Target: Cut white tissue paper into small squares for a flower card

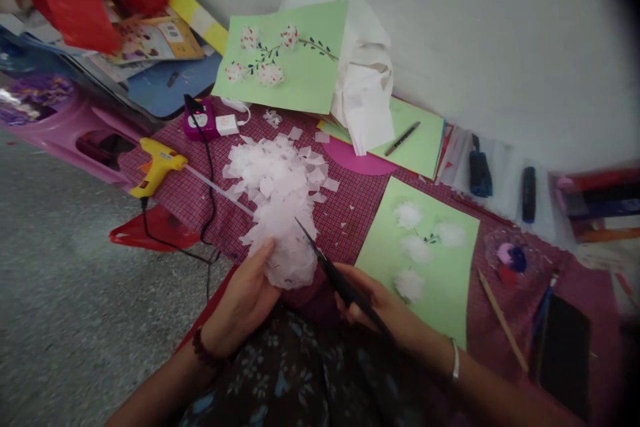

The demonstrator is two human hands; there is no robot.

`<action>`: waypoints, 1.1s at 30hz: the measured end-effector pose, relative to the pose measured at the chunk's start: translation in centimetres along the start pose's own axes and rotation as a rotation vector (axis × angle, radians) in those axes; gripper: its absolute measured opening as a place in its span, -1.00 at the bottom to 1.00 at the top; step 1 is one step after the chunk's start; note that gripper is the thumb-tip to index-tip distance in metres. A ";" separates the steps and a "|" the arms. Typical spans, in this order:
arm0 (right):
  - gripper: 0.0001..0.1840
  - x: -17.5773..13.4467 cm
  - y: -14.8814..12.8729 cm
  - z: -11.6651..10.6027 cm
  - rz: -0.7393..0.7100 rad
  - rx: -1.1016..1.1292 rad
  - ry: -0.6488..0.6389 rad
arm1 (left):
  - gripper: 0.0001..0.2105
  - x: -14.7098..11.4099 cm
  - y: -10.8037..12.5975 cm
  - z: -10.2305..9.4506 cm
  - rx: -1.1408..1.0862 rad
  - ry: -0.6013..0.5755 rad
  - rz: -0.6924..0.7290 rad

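My left hand (254, 285) grips the near end of a bunch of thin white paper (290, 270), thumb on top and fingers beneath. In my right hand (367, 297) is a pair of black scissors (333, 271), the blade tips pointing up and left over the paper. Their blades look nearly closed. Just beyond lies a heap of small cut white paper pieces (273, 167), which merges in view with the held paper. Right of my right hand is a green sheet (435, 273) bearing white paper blossoms (416, 248) and a small painted stem.
A yellow glue gun (159, 167) with a cord lies left, near a purple power adapter (200, 120). At the back stands a green card (320, 80) with red-dotted blossoms beside crumpled white paper (367, 93). A paintbrush (503, 320) and a dark phone-like slab (565, 353) lie right.
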State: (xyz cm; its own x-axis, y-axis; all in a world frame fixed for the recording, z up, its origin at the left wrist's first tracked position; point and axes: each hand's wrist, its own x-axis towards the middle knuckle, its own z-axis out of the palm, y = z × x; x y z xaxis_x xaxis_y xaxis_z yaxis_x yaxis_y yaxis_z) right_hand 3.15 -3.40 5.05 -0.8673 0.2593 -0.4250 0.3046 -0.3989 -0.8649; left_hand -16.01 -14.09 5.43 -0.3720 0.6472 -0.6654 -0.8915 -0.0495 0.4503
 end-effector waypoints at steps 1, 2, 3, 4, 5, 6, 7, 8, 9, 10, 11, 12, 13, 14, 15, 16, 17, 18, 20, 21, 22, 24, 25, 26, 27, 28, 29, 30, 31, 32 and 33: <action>-0.25 0.0 0.3 -0.1 0.002 0.003 0.004 | -0.71 0.1 0.1 -0.2 0.010 -0.032 0.010; -0.27 0.0 0.5 -0.1 -0.001 0.004 0.008 | -0.68 0.1 0.4 -0.4 0.021 -0.066 0.029; -0.27 -0.1 0.7 -0.2 -0.006 0.003 0.010 | -0.67 0.3 0.8 -0.6 0.037 -0.101 0.055; -0.29 -0.1 0.8 -0.3 -0.010 -0.002 0.015 | -0.66 0.5 1.4 -0.8 0.057 -0.129 0.089; -0.30 -0.2 0.8 -0.3 -0.014 -0.010 0.020 | -0.66 0.7 2.1 -1.0 0.088 -0.151 0.123; -0.31 -0.3 0.7 -0.3 -0.018 -0.022 0.024 | -0.66 0.9 3.0 -1.1 0.130 -0.168 0.155; -0.31 -0.4 0.5 -0.4 -0.019 -0.042 0.026 | -0.67 1.2 3.9 -1.2 0.184 -0.184 0.175; -0.30 -0.5 0.3 -0.4 -0.019 -0.070 0.029 | -0.66 1.4 4.8 -1.2 0.250 -0.205 0.176; -0.28 -0.6 -0.1 -0.5 -0.017 -0.105 0.027 | -0.66 1.6 5.8 -1.2 0.327 -0.233 0.163; -0.25 -0.7 -0.4 -0.5 -0.018 -0.144 0.023 | -0.65 1.7 6.6 -1.2 0.415 -0.264 0.144; -0.24 -0.8 -0.7 -0.6 -0.022 -0.186 0.020 | -0.65 1.7 7.3 -1.1 0.507 -0.292 0.121; -0.23 -0.9 -0.9 -0.7 -0.025 -0.227 0.019 | -0.67 1.7 7.9 -1.0 0.598 -0.315 0.100; -0.22 -1.0 -1.1 -0.8 -0.028 -0.265 0.019 | -0.70 1.6 8.3 -0.9 0.684 -0.330 0.082; -0.22 -1.1 -1.2 -0.9 -0.030 -0.297 0.020 | -0.74 1.5 8.6 -0.7 0.760 -0.334 0.064; -0.21 -1.1 -1.2 -1.0 -0.031 -0.325 0.021 | -0.78 1.4 8.6 -0.6 0.823 -0.330 0.041; -0.21 -1.2 -1.1 -1.1 -0.030 -0.346 0.024 | -0.83 1.4 8.6 -0.4 0.868 -0.322 0.015; -0.20 -1.3 -1.0 -1.2 -0.030 -0.362 0.024 | -0.87 1.4 8.4 -0.3 0.894 -0.312 -0.014; -0.20 -1.3 -0.9 -1.3 -0.032 -0.375 0.020 | -0.88 1.5 8.2 -0.2 0.899 -0.301 -0.041; -0.20 -1.4 -0.7 -1.4 -0.037 -0.401 0.009 | -0.86 1.8 7.6 -0.1 0.857 -0.288 -0.080; -0.21 -1.4 -0.6 -1.5 -0.040 -0.413 0.004 | -0.86 1.9 7.3 -0.1 0.822 -0.288 -0.090; -0.21 -1.4 -0.6 -1.5 -0.042 -0.425 -0.001 | -0.86 2.1 7.1 -0.1 0.789 -0.291 -0.097; -0.22 -1.4 -0.6 -1.6 -0.041 -0.441 -0.007 | -0.88 2.3 6.8 -0.2 0.745 -0.307 -0.115; -0.22 -1.4 -0.7 -1.7 -0.038 -0.445 -0.009 | -0.90 2.4 6.7 -0.3 0.736 -0.316 -0.125; -0.23 -1.4 -0.7 -1.7 -0.035 -0.447 -0.011 | -0.91 2.5 6.6 -0.3 0.736 -0.321 -0.132; -0.23 -1.4 -0.8 -1.8 -0.034 -0.448 -0.015 | -0.92 2.5 6.7 -0.3 0.743 -0.323 -0.138; -0.23 -1.4 -0.8 -1.8 -0.032 -0.447 -0.022 | -0.94 2.6 6.7 -0.4 0.753 -0.326 -0.142; -0.24 -1.4 -0.8 -1.9 -0.030 -0.445 -0.027 | -0.94 2.6 6.8 -0.4 0.765 -0.330 -0.145; -0.24 -1.4 -0.8 -2.0 -0.027 -0.441 -0.032 | -0.95 2.6 6.9 -0.4 0.777 -0.338 -0.152; -0.24 -1.4 -0.8 -2.1 -0.021 -0.440 -0.038 | -0.93 2.7 7.0 -0.5 0.787 -0.351 -0.165; -0.23 -1.5 -0.8 -2.2 -0.012 -0.441 -0.040 | -0.91 2.7 7.1 -0.5 0.791 -0.367 -0.184; -0.23 -1.6 -0.8 -2.4 -0.003 -0.446 -0.042 | -0.88 2.7 7.1 -0.6 0.787 -0.381 -0.207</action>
State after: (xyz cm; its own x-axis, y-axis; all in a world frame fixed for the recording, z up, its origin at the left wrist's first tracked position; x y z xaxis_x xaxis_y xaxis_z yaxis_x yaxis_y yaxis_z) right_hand 5.19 -1.40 5.75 -0.8807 0.2204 -0.4194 0.4344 0.0224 -0.9004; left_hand -23.50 -13.14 6.47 0.0124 0.8009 -0.5986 -0.4443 0.5408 0.7143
